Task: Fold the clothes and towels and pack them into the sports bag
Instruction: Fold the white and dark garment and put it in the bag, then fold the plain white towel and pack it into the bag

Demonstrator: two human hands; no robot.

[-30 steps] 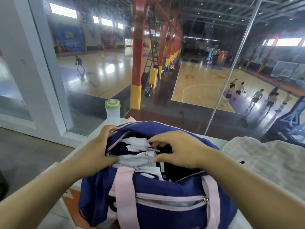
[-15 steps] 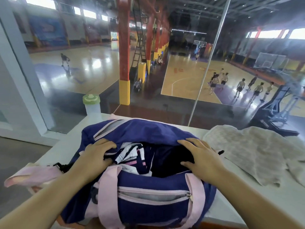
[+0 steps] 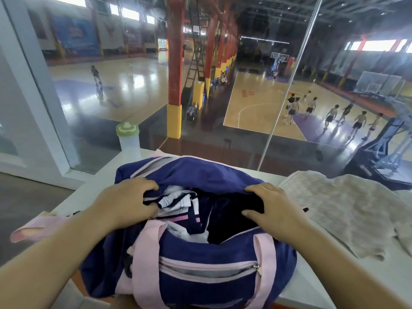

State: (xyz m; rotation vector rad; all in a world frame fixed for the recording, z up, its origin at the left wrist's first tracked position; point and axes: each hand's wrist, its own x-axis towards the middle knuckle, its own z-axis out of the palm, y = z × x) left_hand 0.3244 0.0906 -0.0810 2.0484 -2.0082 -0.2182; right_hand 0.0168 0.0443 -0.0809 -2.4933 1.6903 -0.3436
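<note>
A navy sports bag [image 3: 200, 273] with pink straps and zip trim sits on the white table in front of me, its top wide open. Folded clothes [image 3: 176, 202] in white, navy and pink stripes lie inside at the left; the right half of the opening is dark. My left hand [image 3: 124, 201] grips the bag's far rim at the left end of the opening. My right hand [image 3: 267, 205] holds the rim at the right end, thumb inside the opening. A pale beige towel [image 3: 347, 210] lies spread on the table to the right of the bag, untouched.
A clear bottle with a green lid [image 3: 128, 139] stands behind the bag at the left. The white table [image 3: 312, 284] runs along a glass wall [image 3: 289, 85] that overlooks basketball courts with people. A pink shoulder strap [image 3: 33, 227] trails off the table's left edge.
My hands have left the clothes inside the bag and moved apart to the two ends of the opening, pulling it wider. My view has shifted slightly.
</note>
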